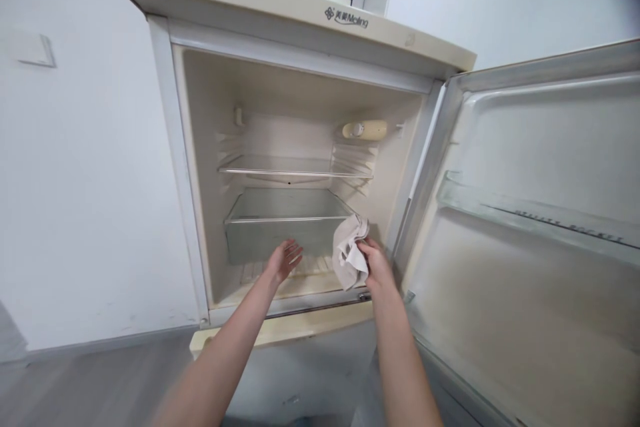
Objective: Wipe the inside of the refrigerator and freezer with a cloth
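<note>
A crumpled whitish cloth [347, 255] is gripped in my right hand [376, 266], at the right front of the fridge compartment. My left hand [284, 260] is held with its fingers apart and nothing in it, in front of the clear crisper drawer [255, 244]. Above the drawer lies a glass cover shelf [290, 204], and higher up a second glass shelf [280, 164] spans the compartment. The cloth hides the drawer's right front corner.
The fridge door [515, 267] stands wide to the right, with a clear door shelf [540, 217] on it. A temperature dial housing [367, 130] juts from the inner right wall. Below is the lower door [310, 374]. A white wall [90, 180] rises at left.
</note>
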Demonstrator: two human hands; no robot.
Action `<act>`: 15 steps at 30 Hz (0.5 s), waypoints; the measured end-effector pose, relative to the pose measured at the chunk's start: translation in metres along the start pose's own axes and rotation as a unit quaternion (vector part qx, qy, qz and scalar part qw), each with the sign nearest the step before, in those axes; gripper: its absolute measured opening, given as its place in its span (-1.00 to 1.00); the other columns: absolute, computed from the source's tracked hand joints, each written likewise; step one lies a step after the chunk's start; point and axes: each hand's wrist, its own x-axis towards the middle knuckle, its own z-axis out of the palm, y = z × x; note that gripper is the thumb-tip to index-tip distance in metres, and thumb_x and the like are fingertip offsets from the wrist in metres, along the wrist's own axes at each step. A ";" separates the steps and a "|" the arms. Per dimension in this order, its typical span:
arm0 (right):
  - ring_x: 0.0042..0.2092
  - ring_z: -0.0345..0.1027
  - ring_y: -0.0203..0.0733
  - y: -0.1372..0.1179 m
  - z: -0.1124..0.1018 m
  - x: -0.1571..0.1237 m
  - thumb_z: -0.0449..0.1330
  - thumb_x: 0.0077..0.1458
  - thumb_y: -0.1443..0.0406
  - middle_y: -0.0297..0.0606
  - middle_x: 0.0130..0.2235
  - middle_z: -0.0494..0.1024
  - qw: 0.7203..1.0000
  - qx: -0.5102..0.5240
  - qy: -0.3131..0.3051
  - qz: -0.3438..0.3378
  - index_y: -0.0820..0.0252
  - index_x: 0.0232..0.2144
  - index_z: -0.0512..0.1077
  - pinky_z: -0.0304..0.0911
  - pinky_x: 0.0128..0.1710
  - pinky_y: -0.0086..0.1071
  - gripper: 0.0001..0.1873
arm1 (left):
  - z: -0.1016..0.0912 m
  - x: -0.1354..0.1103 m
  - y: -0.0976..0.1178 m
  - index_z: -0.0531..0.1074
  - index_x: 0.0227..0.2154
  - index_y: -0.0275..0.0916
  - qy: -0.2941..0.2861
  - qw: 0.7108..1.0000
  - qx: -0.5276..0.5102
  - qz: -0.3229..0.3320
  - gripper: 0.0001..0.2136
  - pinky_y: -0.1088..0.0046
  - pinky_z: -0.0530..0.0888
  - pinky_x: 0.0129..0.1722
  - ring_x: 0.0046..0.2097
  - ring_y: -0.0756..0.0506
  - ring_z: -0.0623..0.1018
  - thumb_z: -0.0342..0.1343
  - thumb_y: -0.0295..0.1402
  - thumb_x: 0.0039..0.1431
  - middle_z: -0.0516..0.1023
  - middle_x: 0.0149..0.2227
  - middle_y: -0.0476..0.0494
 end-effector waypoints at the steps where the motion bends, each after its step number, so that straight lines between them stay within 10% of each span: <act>1: -0.37 0.50 -0.08 -0.004 -0.002 -0.002 0.23 -0.31 0.29 -0.26 -0.40 0.59 1.000 0.005 0.003 0.001 0.16 -0.28 0.46 0.41 -0.39 -0.28 -0.60 | 0.001 0.001 -0.002 0.34 -0.06 -0.30 0.003 1.000 -0.005 0.004 -0.70 0.27 0.49 -0.08 -0.08 -0.09 0.51 0.02 -0.28 0.18 0.42 0.09 -0.28; 9: -0.20 0.49 -0.17 -0.033 0.023 0.036 0.15 -0.13 0.31 -0.15 -0.14 0.57 0.980 -0.108 0.099 -0.131 0.26 -0.04 0.41 0.38 -0.24 -0.39 -0.49 | 0.004 0.000 -0.018 0.37 -0.11 -0.23 -0.002 0.998 0.049 0.027 -0.73 0.28 0.44 -0.03 0.00 -0.12 0.49 0.06 -0.30 0.13 0.30 0.22 -0.27; 15: 0.12 0.30 -0.09 -0.026 0.083 0.107 -0.13 0.23 0.28 -0.07 0.09 0.44 0.744 -0.652 0.034 -0.147 0.16 0.20 0.22 0.20 0.08 -0.24 -0.49 | -0.035 -0.085 -0.020 0.49 -0.22 -0.15 -0.142 0.976 0.163 -0.002 -0.73 0.31 0.46 -0.10 -0.08 -0.17 0.55 0.24 -0.23 -0.02 0.54 0.00 -0.16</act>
